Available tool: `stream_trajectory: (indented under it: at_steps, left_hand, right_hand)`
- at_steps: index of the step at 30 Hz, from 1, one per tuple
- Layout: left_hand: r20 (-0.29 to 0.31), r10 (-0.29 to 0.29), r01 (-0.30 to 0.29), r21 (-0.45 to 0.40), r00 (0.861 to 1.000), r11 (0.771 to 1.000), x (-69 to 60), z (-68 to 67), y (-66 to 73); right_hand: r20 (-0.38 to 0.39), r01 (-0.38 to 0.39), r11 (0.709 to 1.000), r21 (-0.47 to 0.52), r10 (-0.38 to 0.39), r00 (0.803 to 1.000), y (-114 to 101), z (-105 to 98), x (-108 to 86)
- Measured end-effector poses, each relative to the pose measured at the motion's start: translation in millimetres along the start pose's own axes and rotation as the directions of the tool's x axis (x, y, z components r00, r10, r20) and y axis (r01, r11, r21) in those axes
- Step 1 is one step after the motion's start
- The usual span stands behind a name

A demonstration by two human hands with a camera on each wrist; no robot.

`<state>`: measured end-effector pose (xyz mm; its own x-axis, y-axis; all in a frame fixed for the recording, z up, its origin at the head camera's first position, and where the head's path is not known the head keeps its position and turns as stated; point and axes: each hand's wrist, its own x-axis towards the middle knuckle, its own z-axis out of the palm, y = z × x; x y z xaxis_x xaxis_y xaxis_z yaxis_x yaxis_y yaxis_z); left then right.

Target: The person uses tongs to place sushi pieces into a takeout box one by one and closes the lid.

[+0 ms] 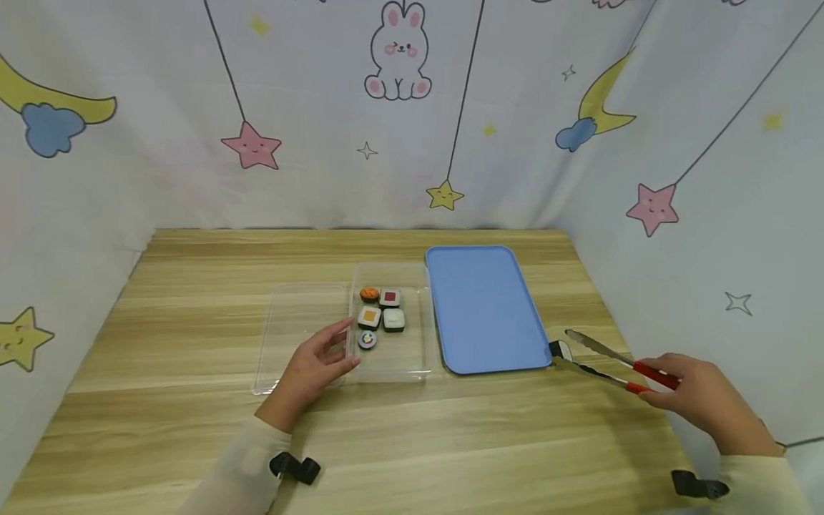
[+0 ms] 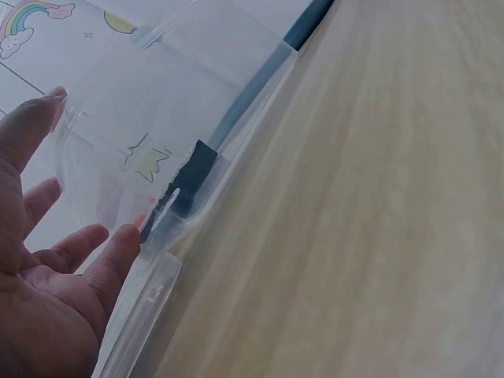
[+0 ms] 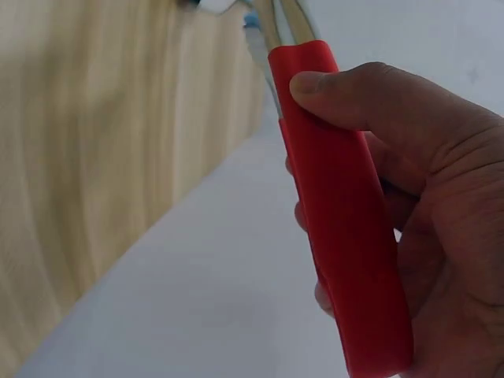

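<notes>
My right hand (image 1: 698,393) grips metal tongs (image 1: 653,373) by their red handles (image 3: 339,205). The tongs' arms are spread, their tips either side of a black-and-white toy sushi piece (image 1: 561,350) beside the tray's lower right corner; whether they touch it I cannot tell. At the left wall of a clear plastic box (image 1: 402,365), my left hand (image 1: 313,363) rests with its fingers spread and lightly bent. Several toy sushi pieces sit inside the box, among them an orange-topped one (image 1: 370,294), a white one (image 1: 394,320) and a small round roll (image 1: 367,340).
A blue tray (image 1: 489,311) lies directly right of the box. Left of the box, partly under my left hand, is a clear plastic lid (image 1: 292,315). The wooden table (image 1: 450,450) meets a patterned white curtain (image 1: 322,193) at the back and sides.
</notes>
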<state>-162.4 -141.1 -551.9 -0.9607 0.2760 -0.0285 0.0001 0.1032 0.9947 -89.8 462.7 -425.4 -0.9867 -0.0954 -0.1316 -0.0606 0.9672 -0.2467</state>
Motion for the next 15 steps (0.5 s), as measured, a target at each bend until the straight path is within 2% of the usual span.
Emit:
stream_trajectory:
  at_steps: [6,15]
  left_hand:
    - [-0.006,0.005,-0.005,0.004,1.0,1.0,0.1,-0.8,1.7]
    - [0.0,-0.003,0.003,-0.003,1.0,1.0,-0.3,0.0,1.8]
  right_hand:
    - [0.012,-0.026,1.0,0.011,0.026,1.0,15,8,-3.7]
    - [0.027,-0.05,0.999,0.0,0.05,0.998,9,23,-2.1]
